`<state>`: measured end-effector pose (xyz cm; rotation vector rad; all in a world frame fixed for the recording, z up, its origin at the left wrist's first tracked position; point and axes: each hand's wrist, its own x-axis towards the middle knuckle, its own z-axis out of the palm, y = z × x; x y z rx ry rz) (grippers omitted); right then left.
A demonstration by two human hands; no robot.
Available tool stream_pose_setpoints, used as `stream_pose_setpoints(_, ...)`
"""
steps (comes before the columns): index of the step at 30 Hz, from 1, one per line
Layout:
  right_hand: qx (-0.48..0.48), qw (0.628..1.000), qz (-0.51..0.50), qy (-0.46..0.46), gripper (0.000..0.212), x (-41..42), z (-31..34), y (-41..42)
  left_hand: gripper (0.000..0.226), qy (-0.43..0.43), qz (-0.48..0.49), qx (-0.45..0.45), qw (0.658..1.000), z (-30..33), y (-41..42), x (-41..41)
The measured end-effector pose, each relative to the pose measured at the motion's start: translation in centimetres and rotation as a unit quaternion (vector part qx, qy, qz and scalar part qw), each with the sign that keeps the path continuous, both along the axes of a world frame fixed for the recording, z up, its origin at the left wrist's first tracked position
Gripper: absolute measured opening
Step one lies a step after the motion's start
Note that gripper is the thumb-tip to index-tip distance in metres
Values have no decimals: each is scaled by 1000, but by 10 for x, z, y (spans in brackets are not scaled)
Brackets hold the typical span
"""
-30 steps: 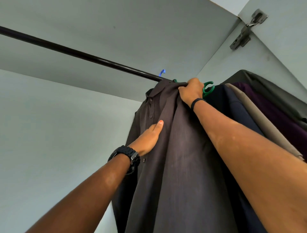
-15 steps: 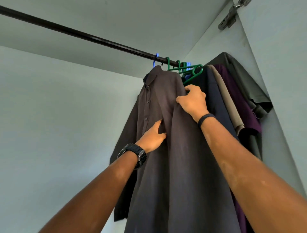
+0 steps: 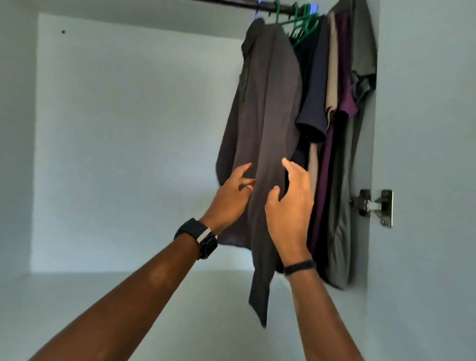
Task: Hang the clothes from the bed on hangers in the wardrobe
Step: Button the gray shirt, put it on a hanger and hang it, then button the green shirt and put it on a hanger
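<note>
The left hand (image 3: 231, 195) was open, fingers loosely spread, its fingertips at the left edge of the dark shirt (image 3: 265, 123), holding nothing. The right hand (image 3: 291, 203) was likewise open, fingers relaxed and slightly bent against the shirt's right side, gripping nothing. Both forearms reached up and forward from below, a watch (image 3: 199, 235) on the left wrist and a band (image 3: 300, 266) on the right. The shirt hung from the rod (image 3: 231, 3); right of it hung a navy shirt (image 3: 314, 98), other garments and green hangers (image 3: 298, 23). Further right sat a hinge (image 3: 376, 206).
</note>
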<state>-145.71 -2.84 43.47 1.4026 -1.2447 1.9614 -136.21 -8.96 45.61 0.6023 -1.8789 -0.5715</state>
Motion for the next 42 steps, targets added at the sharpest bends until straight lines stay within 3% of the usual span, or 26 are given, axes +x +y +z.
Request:
stream_pose_setpoints(3,68,990,120,-42,40,33,-46,34,35,25,70,21,997,-55,47,43)
stream_pose_setpoints(6,169,954,240,-61,36,74,-91,73,34,45,118,79,989,-116,108,102)
stream_pose_setpoints(13,369,774,514,-33,32,205,-185,172,41,75,279,192,938,-225,275,236)
stream_pose_setpoints(18,473,607,637,47,33,318,-256,262,43,110,445,260,850,-285,420,320)
stream_pose_setpoints(22,530,467,696,128,31,406,-307,362,46,159,572,305,745,-340,548,378)
stream_pose_setpoints(26,557,357,724,196,30,477,-353,462,47,198,672,344,625,-390,673,410)
stream_pose_setpoints(32,588,203,735,271,33,545,-411,590,39,198,770,366,485,-431,806,429)
stream_pose_setpoints(37,589,136,733,314,19,571,-444,669,37,216,802,378,409,-461,871,430)
stream_pose_setpoints(42,581,109,730,344,28,578,-495,718,38,221,811,385,382,-507,913,429)
